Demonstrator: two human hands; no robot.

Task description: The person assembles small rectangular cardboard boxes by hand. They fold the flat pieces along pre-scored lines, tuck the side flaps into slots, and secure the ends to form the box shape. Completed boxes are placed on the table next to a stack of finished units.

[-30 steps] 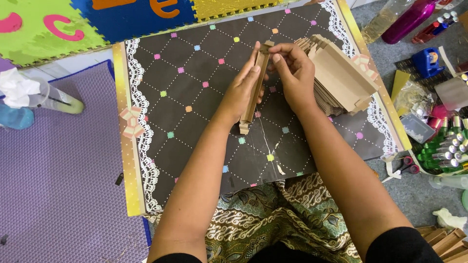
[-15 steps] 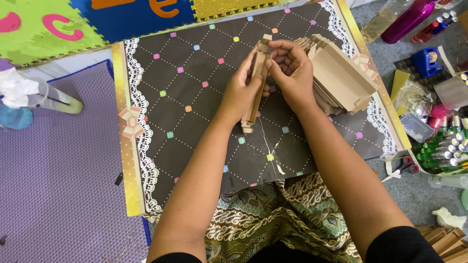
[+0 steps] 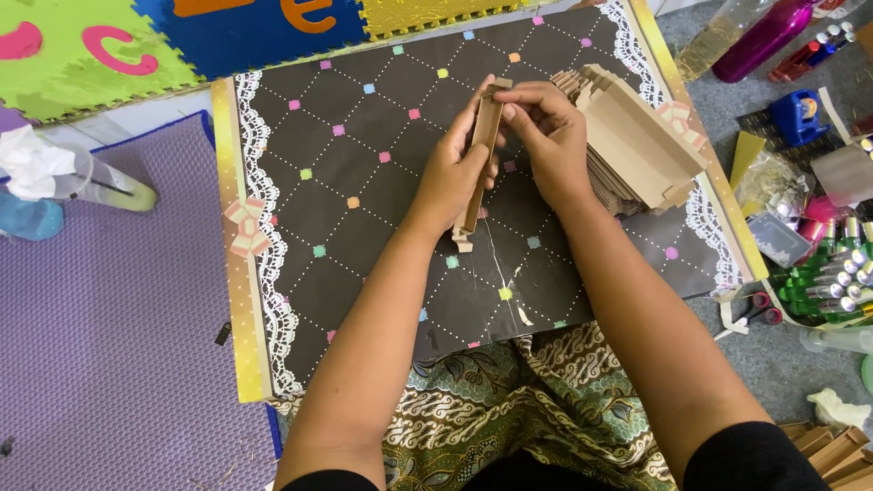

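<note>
Left hand [image 3: 452, 173] is gripping the flat brown cardboard piece [image 3: 479, 155] upright while right hand [image 3: 550, 136] fingers [image 3: 518, 100] are pinching its top flap; best creasing squarely, steadying over the black patterned board [image 3: 364, 227].

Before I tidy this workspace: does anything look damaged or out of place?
The dark patterned board has a pale crack or scratch near its front edge, below the folded cardboard piece. Nothing else stands out.

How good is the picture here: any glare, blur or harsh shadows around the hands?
In the head view the light is even and soft, with only faint shadows under the left hand and right hand. The folded brown cardboard piece they hold looks sharp, as does the dark patterned board. The gold border has a mild sheen, with no strong glare.
</note>
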